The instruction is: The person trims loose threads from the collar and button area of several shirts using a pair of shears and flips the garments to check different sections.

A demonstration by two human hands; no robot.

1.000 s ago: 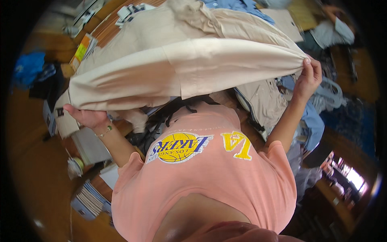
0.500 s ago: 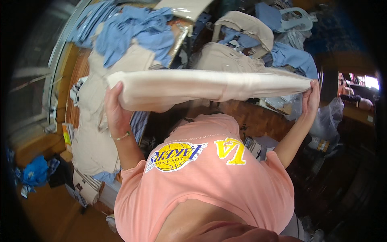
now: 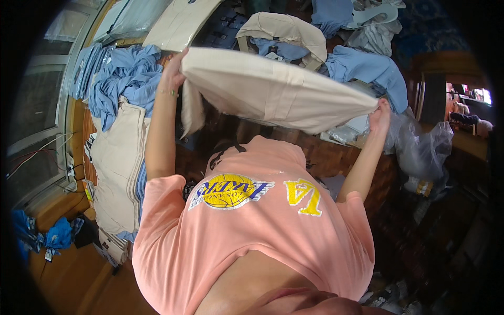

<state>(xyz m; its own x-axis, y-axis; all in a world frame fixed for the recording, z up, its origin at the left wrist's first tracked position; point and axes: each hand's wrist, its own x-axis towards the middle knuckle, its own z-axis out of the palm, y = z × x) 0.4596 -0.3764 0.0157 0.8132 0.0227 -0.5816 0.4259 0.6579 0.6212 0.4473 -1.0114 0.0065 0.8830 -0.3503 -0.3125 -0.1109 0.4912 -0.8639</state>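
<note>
A cream garment (image 3: 273,89) is stretched in the air between my two hands, in front of my chest. Its left end sits higher than its right, and a loose flap hangs down below the left end. My left hand (image 3: 173,72) is closed on the upper left corner. At the right tip, my right hand (image 3: 379,115) pinches the cloth, which narrows toward the fingers. What kind of garment it is cannot be made out. Part of the cloth is blurred.
Left of me lies a stack of cream garments (image 3: 116,168), with crumpled blue clothes (image 3: 128,73) behind it. A packaged cream garment (image 3: 184,21) lies farther back. Ahead, a cream garment (image 3: 286,29) drapes over blue cloth, beside another blue garment (image 3: 367,71). A clear plastic bag (image 3: 422,152) stands right.
The cream garment has risen and moved away from me, widening from a narrow strip, with a flap now hanging at the left. My hands are closer together, the left one higher.
</note>
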